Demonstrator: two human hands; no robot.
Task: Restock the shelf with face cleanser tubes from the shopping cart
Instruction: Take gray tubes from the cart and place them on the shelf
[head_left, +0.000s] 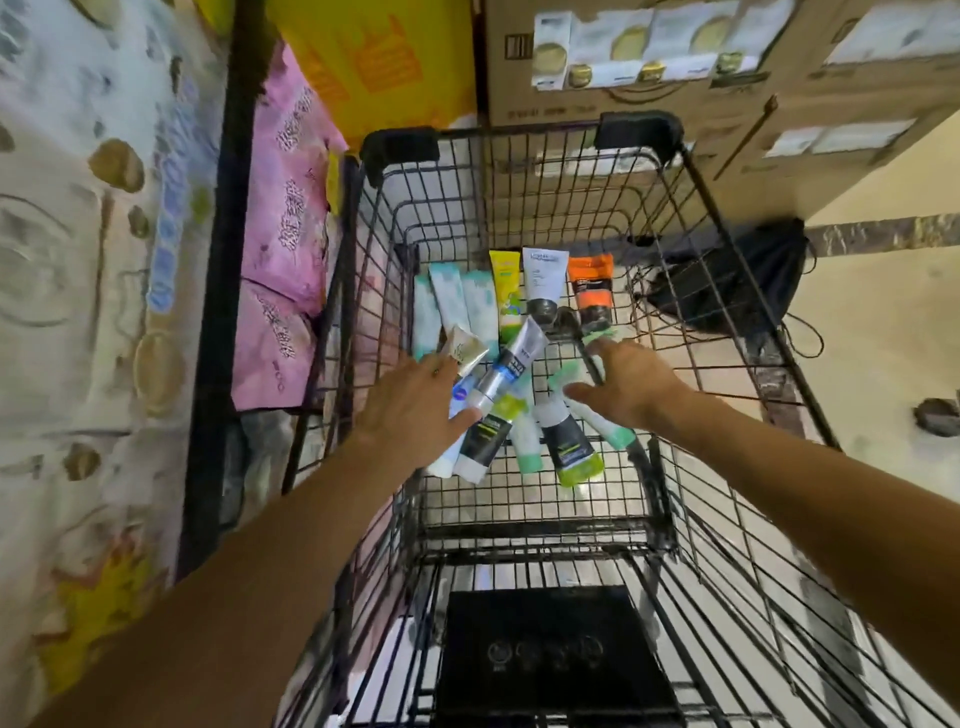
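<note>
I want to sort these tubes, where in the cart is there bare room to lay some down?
Bare wire floor shows at the near end, below the tube pile. The middle is crowded where both hands reach. The far end holds a row of tubes.

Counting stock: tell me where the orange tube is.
In the head view, the orange tube lies at the cart's far right, beside the white tube.

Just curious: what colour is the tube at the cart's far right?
Orange tube with black, seen from the head view.
</note>
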